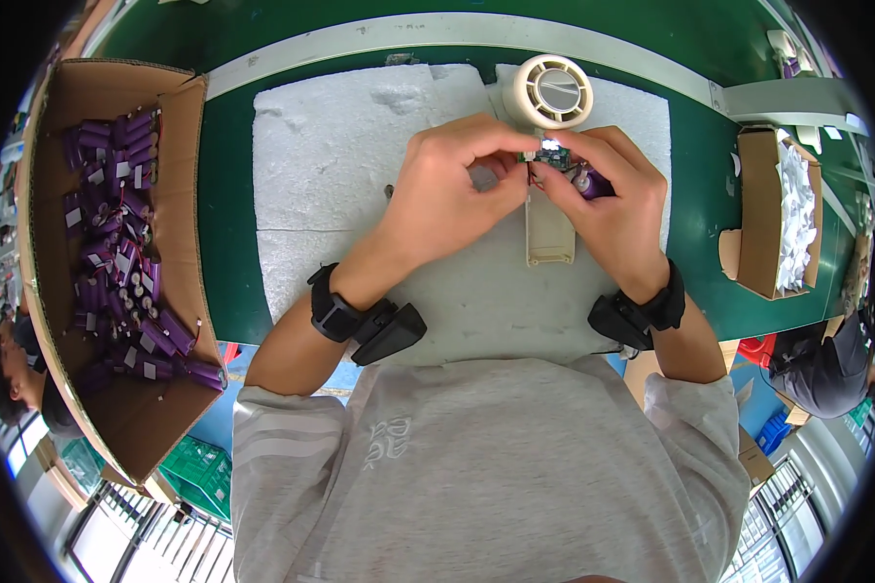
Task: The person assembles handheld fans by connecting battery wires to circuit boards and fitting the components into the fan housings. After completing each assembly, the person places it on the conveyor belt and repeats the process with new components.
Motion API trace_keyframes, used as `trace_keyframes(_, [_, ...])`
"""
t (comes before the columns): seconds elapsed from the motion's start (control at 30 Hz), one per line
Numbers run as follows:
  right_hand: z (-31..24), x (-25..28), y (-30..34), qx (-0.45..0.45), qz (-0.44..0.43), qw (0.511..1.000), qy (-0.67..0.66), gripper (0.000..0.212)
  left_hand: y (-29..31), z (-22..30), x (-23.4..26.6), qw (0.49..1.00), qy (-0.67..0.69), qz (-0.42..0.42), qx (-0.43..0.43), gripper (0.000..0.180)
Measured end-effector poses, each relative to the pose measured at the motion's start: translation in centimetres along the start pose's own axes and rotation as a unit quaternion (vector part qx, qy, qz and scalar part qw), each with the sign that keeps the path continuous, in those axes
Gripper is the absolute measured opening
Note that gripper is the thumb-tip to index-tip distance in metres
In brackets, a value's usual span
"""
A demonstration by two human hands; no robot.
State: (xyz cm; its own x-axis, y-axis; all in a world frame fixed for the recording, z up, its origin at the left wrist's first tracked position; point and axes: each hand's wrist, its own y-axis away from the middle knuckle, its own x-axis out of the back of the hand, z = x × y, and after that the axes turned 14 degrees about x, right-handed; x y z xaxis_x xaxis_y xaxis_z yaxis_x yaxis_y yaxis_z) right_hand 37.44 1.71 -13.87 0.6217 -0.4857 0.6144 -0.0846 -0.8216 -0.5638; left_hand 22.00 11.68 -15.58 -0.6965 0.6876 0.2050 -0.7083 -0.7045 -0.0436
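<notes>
My left hand (447,185) and right hand (624,206) pinch a circuit board (552,154); purple cell (599,184) shows inside the right's curl.

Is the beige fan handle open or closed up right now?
Open: the handle shows its hollow inside between raised edges, and the circuit board above it is exposed.

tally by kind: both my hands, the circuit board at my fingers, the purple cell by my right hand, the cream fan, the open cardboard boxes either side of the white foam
Hands: 2 (left hand, right hand)
Circuit board: 1
Purple cell: 1
Cream fan: 1
Open cardboard boxes: 2 (left box, right box)
Total: 7
</notes>
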Motion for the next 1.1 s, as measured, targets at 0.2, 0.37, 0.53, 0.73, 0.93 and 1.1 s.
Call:
trace_keyframes(0.2, [-0.4,0.2,-0.2,-0.027,-0.005,0.999,-0.023,0.024,0.4,0.4,-0.8,0.998,-0.046,0.010,0.030,0.040])
trace_keyframes(0.37, [-0.6,0.8,-0.3,-0.049,-0.025,0.998,-0.017,0.020,0.5,1.1,-0.6,0.996,-0.078,0.001,0.046,0.038])
trace_keyframes(0.53, [-0.5,1.2,-0.4,-0.063,-0.048,0.997,-0.026,0.019,0.3,0.7,0.0,0.996,0.000,-0.056,0.075,0.035])
trace_keyframes(0.73, [0.0,1.7,-0.4,-0.021,-0.087,0.996,-0.025,0.020,0.0,0.7,0.0,0.992,0.034,-0.073,0.100,0.034])
trace_keyframes(0.93, [-0.2,1.3,-0.2,0.009,-0.075,0.997,0.012,0.020,0.1,0.9,-0.3,0.991,0.005,-0.045,0.122,0.033])
trace_keyframes(1.1, [-0.5,1.2,-0.3,-0.015,-0.055,0.998,0.003,0.020,0.0,0.7,-0.5,0.992,-0.003,-0.034,0.118,0.031])
